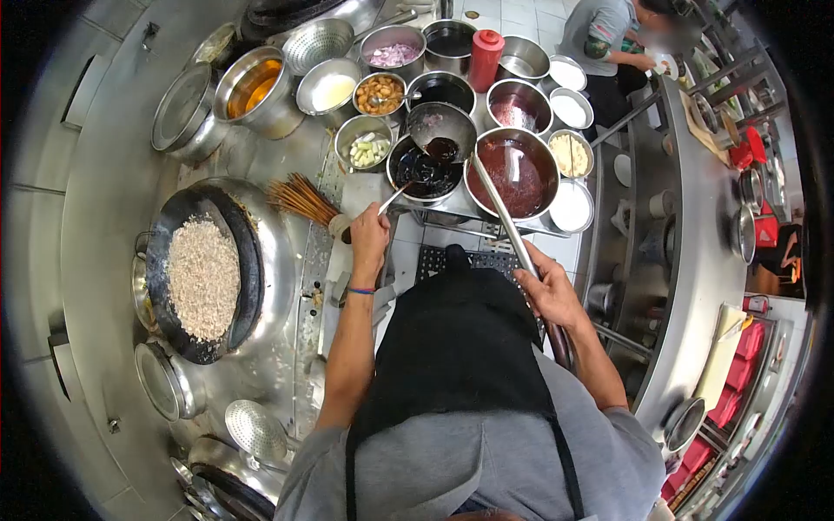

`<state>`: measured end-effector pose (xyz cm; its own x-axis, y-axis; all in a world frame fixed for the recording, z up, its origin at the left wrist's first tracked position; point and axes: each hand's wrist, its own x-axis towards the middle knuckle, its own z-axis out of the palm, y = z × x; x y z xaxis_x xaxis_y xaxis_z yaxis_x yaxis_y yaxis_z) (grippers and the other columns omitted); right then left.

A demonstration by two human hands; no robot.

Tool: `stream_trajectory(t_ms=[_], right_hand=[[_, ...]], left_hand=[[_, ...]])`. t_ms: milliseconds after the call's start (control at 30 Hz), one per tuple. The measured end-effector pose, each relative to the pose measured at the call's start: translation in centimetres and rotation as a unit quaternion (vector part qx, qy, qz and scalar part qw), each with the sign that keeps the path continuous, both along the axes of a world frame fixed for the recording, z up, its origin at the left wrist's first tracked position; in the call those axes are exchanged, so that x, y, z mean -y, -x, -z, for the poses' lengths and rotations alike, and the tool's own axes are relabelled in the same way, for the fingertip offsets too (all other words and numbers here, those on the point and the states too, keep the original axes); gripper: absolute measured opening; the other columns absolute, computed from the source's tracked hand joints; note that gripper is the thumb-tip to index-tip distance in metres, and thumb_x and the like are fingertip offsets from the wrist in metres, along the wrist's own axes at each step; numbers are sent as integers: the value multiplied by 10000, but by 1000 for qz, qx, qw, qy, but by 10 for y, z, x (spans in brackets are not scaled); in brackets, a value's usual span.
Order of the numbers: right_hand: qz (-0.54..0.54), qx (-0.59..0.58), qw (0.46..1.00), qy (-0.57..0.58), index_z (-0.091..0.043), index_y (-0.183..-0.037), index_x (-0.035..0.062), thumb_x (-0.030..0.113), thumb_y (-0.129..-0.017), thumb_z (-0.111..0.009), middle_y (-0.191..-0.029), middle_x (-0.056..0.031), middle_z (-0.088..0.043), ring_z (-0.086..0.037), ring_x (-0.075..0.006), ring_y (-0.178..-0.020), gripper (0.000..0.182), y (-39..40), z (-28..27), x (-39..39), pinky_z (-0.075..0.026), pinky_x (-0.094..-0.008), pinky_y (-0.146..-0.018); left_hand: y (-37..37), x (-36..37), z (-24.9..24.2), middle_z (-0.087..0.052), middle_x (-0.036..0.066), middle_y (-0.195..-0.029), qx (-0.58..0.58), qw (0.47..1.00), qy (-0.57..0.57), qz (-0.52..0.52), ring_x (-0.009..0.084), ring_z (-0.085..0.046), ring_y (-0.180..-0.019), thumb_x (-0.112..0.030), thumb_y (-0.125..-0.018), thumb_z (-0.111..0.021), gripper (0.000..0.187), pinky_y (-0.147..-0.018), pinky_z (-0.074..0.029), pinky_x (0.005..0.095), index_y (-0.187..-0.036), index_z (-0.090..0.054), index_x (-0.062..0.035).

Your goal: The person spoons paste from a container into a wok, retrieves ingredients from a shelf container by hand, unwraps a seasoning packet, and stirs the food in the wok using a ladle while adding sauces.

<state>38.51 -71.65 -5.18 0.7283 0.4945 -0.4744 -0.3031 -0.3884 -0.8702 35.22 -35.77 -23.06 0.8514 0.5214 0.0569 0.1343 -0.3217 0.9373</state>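
My right hand (554, 291) is closed around the long handle of a wok ladle (504, 213). The ladle's bowl hangs over a steel pot of dark sauce (426, 181), with a little dark liquid in it. In my left hand (371, 233) is a spoon (393, 198) gripped by its handle; its tip reaches into the same pot, where the sauce hides part of it. A bamboo wok brush (304, 198) lies beside my left hand. To the left, a black wok (250, 291) holds a heap of pale minced food (204, 278).
Around the sauce pot stand a red sauce pot (512, 178), a red squeeze bottle (486, 61), a bowl of chopped green pieces (368, 151) and a pot of orange oil (256, 87). A steel counter (695, 260) runs along the right. A person (599, 43) works at the back right.
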Motion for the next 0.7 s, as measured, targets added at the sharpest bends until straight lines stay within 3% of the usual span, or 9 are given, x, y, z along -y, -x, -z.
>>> stream_trajectory(t_ms=[100, 200, 300, 333, 433, 500, 600, 700], right_hand=[[-9, -24, 1000, 4, -384, -1582, 102, 119, -1037, -580, -651, 61, -482, -435, -50, -441, 580, 3, 8, -3, -380, -244, -390], [29, -159, 982, -95, -382, -1576, 99, 112, -1030, -584, -627, 35, -476, -408, -61, -389, 582, 7, 13, -4, -358, -247, -344], [90, -344, 906, -231, -387, -1564, 101, 122, -1028, -576, -625, 15, -463, -384, -67, -359, 569, 5, 20, 1, -336, -253, -307], [109, -408, 863, -276, -389, -1560, 104, 127, -1029, -570, -626, 9, -458, -378, -69, -353, 562, 5, 25, 4, -332, -255, -297], [115, -444, 816, -352, -397, -1552, 111, 146, -1036, -554, -646, 3, -453, -371, -66, -353, 541, 9, 29, 4, -327, -254, -302], [103, -346, 889, -283, -404, -1547, 94, 136, -1042, -548, -642, 13, -453, -376, -70, -357, 527, 10, 10, -6, -336, -248, -310], [68, -198, 960, -188, -387, -1562, 83, 115, -1044, -547, -630, 24, -461, -397, -69, -369, 543, 7, 5, -11, -352, -242, -327], [41, -89, 990, -104, -348, -1590, 78, 94, -1041, -555, -617, 36, -475, -427, -64, -389, 587, 5, 3, -7, -371, -238, -351]], left_hand=[[7, 8, -14, -463, 14, -584, 24, 997, 60, -34, 103, -366, -403, -240, -1070, -440, 405, -373, -236, 286, -718, -520, -57], [-1, 22, -68, -489, 30, -579, -26, 978, 185, -87, 135, -410, -430, -300, -1053, -471, 474, -404, -300, 329, -652, -531, -54], [-3, 24, -96, -622, 165, -625, -86, 990, 66, -91, 323, -576, -560, -324, -1011, -485, 496, -589, -462, 447, -662, -601, 9], [-5, 26, -99, -635, 180, -636, -92, 992, -1, -91, 341, -593, -573, -320, -1005, -486, 486, -602, -467, 464, -680, -624, 14], [-18, 31, -101, -667, 224, -675, -122, 972, -187, -80, 397, -638, -618, -309, -992, -486, 465, -635, -479, 513, -736, -685, 25], [-29, 33, -96, -682, 249, -711, -160, 942, -289, -57, 433, -659, -655, -300, -987, -480, 454, -645, -481, 544, -773, -717, 23], [-40, 21, -49, -664, 192, -658, -122, 992, -13, -39, 345, -636, -582, -239, -993, -462, 421, -566, -473, 495, -727, -673, 10], [-17, 17, -25, -599, 115, -625, -33, 996, -77, -3, 258, -528, -460, -157, -995, -473, 308, -463, -411, 388, -754, -588, -2]])
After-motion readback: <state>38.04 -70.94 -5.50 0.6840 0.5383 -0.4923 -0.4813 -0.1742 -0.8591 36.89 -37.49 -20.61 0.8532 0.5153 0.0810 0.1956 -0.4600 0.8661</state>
